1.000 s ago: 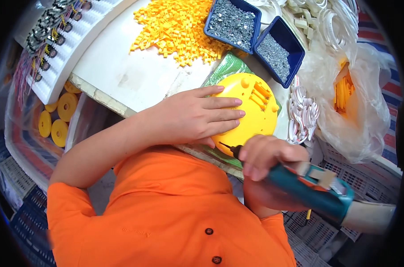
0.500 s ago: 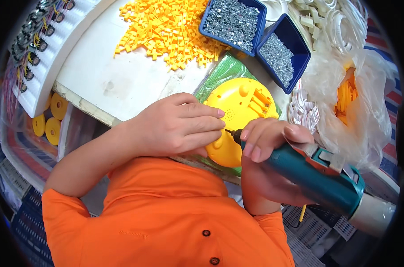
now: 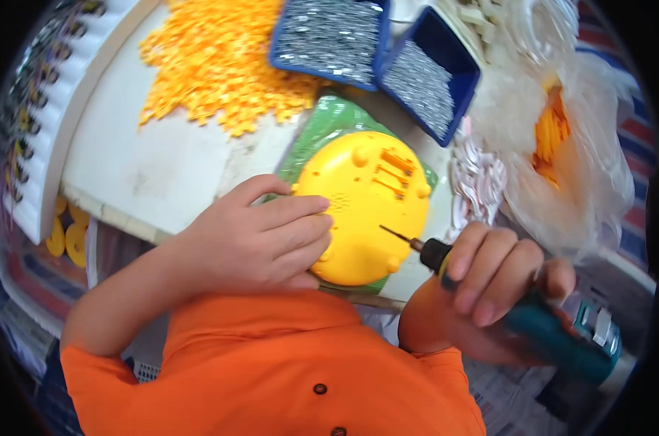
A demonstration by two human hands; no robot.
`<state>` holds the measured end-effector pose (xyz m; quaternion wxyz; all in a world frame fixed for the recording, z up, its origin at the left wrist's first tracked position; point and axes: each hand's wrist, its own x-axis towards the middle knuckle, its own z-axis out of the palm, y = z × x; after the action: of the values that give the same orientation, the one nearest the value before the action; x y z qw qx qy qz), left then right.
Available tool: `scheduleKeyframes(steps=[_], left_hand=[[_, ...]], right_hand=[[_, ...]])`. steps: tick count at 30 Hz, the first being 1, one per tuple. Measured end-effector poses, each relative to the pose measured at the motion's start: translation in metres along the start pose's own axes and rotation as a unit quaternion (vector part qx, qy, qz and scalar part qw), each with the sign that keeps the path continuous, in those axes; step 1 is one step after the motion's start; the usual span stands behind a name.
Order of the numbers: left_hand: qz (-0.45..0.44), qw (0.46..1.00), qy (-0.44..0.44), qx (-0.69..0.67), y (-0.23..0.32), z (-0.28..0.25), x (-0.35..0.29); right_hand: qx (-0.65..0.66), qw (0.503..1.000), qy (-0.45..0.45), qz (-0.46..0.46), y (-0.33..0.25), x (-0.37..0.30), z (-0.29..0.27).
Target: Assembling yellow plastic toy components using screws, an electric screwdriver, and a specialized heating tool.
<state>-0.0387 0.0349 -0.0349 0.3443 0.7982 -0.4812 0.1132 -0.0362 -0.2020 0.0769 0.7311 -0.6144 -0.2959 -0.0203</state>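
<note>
1. My left hand (image 3: pixel 260 243) lies flat on the yellow round casing (image 3: pixel 369 207), pinning it on the green sheet (image 3: pixel 322 131) at the worktop's (image 3: pixel 162 174) near edge.
2. My right hand (image 3: pixel 493 280) grips the teal electric screwdriver (image 3: pixel 562 338), its bit touching the casing's right side.
3. 2 blue trays (image 3: pixel 387 54) of screws sit beyond.

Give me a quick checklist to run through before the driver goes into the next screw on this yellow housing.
1. Left hand steadying the yellow housing: ok, fingers lie on its left edge.
2. Right hand gripping the teal electric screwdriver: ok, fingers wrapped around the body.
3. Driver bit seated in a screw: cannot tell, the tip sits over the housing but no screw head shows.
4. Left fingers away from the bit: ok, a gap of yellow surface lies between them.
5. Housing resting on the green pad: ok.
6. Screws on hand: ok, both blue trays are filled.
</note>
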Motion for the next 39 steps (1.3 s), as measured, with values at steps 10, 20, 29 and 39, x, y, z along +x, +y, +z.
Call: scheduleKeyframes(steps=[10,20,29,39], left_hand=[[-0.030,0.989,-0.140,0.036,0.040,0.022,0.075],[-0.034,0.985,-0.150,0.081,0.039,0.028,0.082],[-0.017,0.994,-0.086,0.066,0.037,0.029,0.075],[-0.319,0.931,0.144,-0.102,-0.001,0.024,0.018]], right_hand=[[0.006,0.988,0.155,-0.016,0.011,-0.035,-0.033],[0.025,0.992,0.127,0.010,0.030,-0.042,-0.041],[0.005,0.991,0.131,0.007,0.019,-0.033,-0.037],[0.080,0.996,0.032,0.033,0.040,0.027,0.009]])
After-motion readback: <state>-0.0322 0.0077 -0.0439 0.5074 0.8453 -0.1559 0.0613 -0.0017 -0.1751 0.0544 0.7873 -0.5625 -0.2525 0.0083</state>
